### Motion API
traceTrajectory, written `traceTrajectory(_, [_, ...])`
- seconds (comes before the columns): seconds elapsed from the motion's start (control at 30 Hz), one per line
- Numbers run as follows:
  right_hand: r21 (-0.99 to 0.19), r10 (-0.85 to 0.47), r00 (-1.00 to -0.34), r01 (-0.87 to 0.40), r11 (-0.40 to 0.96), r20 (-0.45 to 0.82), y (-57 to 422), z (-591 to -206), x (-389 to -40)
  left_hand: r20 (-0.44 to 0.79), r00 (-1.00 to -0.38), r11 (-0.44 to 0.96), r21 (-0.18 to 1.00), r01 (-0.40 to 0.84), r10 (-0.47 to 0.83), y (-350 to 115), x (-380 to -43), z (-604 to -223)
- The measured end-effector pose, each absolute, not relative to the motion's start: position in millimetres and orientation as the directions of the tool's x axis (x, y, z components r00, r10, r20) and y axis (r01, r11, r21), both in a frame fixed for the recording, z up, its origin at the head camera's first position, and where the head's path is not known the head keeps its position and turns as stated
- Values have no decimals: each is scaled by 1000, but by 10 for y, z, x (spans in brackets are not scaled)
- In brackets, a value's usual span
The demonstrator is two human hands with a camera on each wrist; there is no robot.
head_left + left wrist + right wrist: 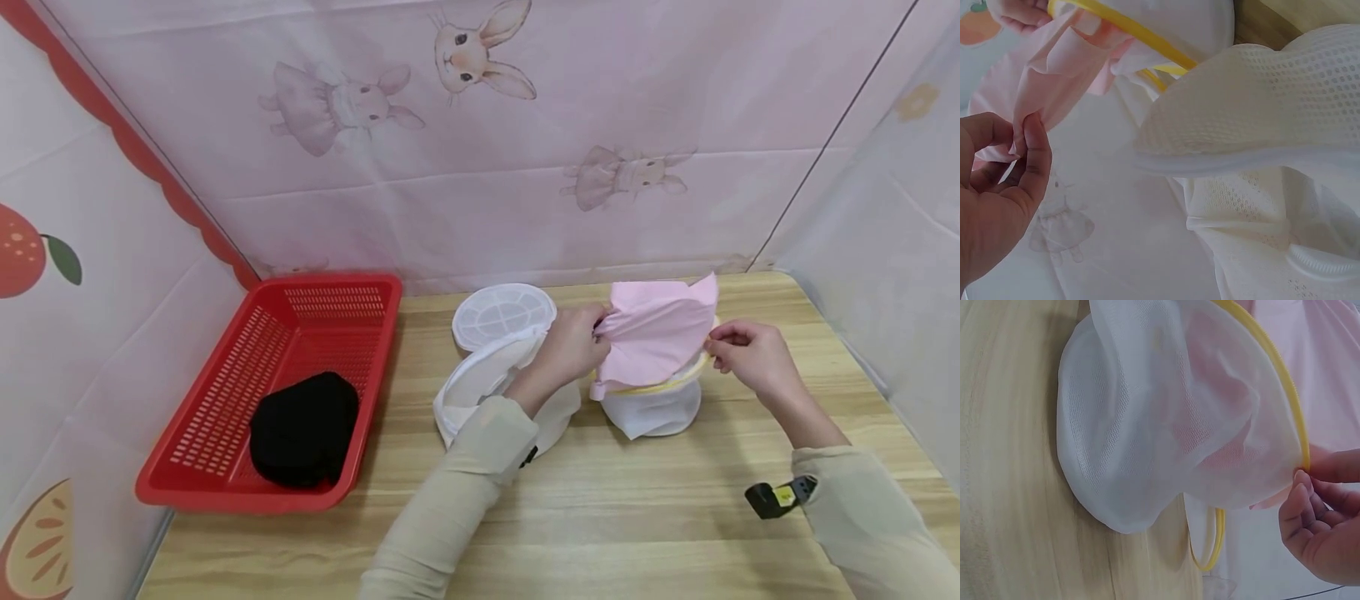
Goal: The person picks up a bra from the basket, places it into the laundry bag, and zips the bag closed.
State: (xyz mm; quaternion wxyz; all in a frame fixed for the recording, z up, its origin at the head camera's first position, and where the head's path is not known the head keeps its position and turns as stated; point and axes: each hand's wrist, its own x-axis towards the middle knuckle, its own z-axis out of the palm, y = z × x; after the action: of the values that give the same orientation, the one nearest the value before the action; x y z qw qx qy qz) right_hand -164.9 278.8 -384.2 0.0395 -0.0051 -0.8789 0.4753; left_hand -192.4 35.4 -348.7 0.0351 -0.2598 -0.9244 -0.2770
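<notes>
A pink cloth [656,329] lies partly in and over the mouth of a white mesh laundry bag [656,410] with a yellow zipper edge. My left hand [572,343] pinches the cloth's left side, thumb against fingers, as the left wrist view shows. At the bag's right side, my right hand [753,357] pinches the yellow edge [1300,440] between thumb and fingers. Through the mesh in the right wrist view, some pink shows inside. Under my left forearm stands a second white mesh bag [1260,100], opened, with its round lid [504,317] lifted behind it.
A red plastic basket [393,333] stands at the left of the wooden table [600,525]. Inside it lies a black, rounded fabric item [303,429]. A pink curtain [480,208] printed with rabbits closes off the back, and pale sheets hang at both sides.
</notes>
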Motion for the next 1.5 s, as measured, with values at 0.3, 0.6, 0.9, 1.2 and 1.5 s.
traceTrajectory(0.3, [-850, 77, -996, -6, 527, 55, 2777, -3782, -1692, 215, -800, 701, 393, 595, 559, 335, -1926, -3476])
traceTrajectory(0.6, [-859, 67, -996, -15, 512, 58, 2769, -3753, -1687, 223, -777, 702, 337, 627, 588, 345, -1939, -3495])
traceTrajectory(0.9, [-884, 89, -995, -7, 467, 55, 2734, -3640, -1719, 215, -825, 784, 256, 565, 524, 465, -1945, -3504])
traceTrajectory(1.2, [-873, 103, -993, 3, 488, 54, 2644, -3492, -1744, 153, -835, 819, 162, 550, 529, 517, -1934, -3493])
traceTrajectory(1.5, [-882, 76, -995, -19, 470, 62, 2560, -3398, -1764, 148, -801, 802, 67, 593, 580, 532, -1921, -3484])
